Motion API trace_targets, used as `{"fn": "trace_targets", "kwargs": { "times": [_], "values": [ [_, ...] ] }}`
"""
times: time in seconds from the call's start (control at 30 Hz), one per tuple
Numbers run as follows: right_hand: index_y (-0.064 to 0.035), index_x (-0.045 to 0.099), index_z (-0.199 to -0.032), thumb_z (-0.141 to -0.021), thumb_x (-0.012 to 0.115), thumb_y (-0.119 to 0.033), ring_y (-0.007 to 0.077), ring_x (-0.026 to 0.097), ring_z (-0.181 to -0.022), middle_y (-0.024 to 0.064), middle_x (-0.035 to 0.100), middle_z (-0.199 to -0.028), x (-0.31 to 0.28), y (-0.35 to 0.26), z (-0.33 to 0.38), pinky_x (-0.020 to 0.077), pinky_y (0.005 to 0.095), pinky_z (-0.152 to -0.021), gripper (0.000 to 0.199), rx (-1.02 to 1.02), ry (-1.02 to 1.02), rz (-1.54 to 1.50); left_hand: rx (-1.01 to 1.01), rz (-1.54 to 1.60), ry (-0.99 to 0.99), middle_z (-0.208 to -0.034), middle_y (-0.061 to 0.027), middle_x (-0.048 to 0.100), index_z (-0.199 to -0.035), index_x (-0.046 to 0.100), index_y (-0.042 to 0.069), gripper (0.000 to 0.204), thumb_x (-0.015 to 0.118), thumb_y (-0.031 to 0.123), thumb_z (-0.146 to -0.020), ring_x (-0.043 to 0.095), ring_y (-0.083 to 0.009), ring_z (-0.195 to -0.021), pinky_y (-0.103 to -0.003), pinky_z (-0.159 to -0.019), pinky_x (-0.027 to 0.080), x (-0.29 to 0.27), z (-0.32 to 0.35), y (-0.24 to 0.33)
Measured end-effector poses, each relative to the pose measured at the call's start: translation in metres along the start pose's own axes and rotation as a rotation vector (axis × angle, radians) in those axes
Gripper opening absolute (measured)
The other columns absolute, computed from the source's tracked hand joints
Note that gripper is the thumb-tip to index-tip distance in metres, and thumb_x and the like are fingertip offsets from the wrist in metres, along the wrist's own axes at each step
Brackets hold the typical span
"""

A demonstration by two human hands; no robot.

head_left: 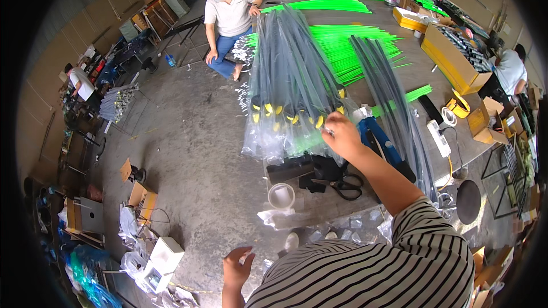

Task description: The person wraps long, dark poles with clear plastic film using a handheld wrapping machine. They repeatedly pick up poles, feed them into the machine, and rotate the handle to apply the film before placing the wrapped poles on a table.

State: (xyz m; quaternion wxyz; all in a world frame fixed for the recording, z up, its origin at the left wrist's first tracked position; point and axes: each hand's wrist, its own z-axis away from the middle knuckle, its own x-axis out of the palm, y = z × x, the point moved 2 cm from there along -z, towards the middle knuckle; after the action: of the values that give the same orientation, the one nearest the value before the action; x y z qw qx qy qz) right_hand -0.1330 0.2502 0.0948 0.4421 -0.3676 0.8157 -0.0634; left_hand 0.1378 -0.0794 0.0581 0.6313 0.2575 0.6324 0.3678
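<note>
Long dark grey rods in clear plastic bags lie side by side on the table, with black and yellow pieces at their near ends. My right hand is over the bags' near right edge, its fingers closed on the clear plastic bag beside a yellow piece. Low over the floor, away from the table, my left hand is empty, its fingers loosely curved and apart from the thumb. Black-handled scissors and a white tape roll rest on the table's near edge. A blue tool-like object is beside my right forearm.
Bright green thin rods cover much of the table beyond. More dark rods lie to the right, near a white power strip and yellow-sided cartons. A masked person sits at the far left corner; other people work farther off.
</note>
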Motion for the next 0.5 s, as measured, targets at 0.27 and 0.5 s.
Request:
{"fn": "trace_targets", "kwargs": {
  "times": [0.27, 0.5],
  "values": [
    [-0.0035, 0.054, -0.059, -0.058, 0.064, -0.004, 0.0219, 0.056, -0.067, 0.0092, 0.052, -0.090, -0.105, -0.106, 0.109, 0.0461, 0.0301, -0.054, 0.011, -0.065, -0.110, 0.068, -0.058, 0.721, -0.490, -0.098, -0.0180, 0.058, -0.107, 0.049, -0.009, 0.038, 0.058, 0.018, -0.082, 0.059, -0.0251, -0.088, -0.033, -0.079, 0.046, 0.095, -0.152, 0.065],
    [-0.0060, 0.055, -0.058, -0.058, 0.065, -0.006, 0.0236, 0.060, -0.072, 0.0114, 0.055, -0.096, -0.156, -0.165, 0.200, 0.0483, 0.0316, -0.052, 0.009, 0.047, -0.215, 0.219, -0.542, 1.184, -0.537, -0.104, -0.0186, 0.054, -0.104, 0.046, -0.005, 0.041, 0.060, 0.026, -0.081, 0.056, -0.0287, -0.093, -0.037, -0.077, 0.049, 0.191, -0.254, 0.137]
  ]
}}
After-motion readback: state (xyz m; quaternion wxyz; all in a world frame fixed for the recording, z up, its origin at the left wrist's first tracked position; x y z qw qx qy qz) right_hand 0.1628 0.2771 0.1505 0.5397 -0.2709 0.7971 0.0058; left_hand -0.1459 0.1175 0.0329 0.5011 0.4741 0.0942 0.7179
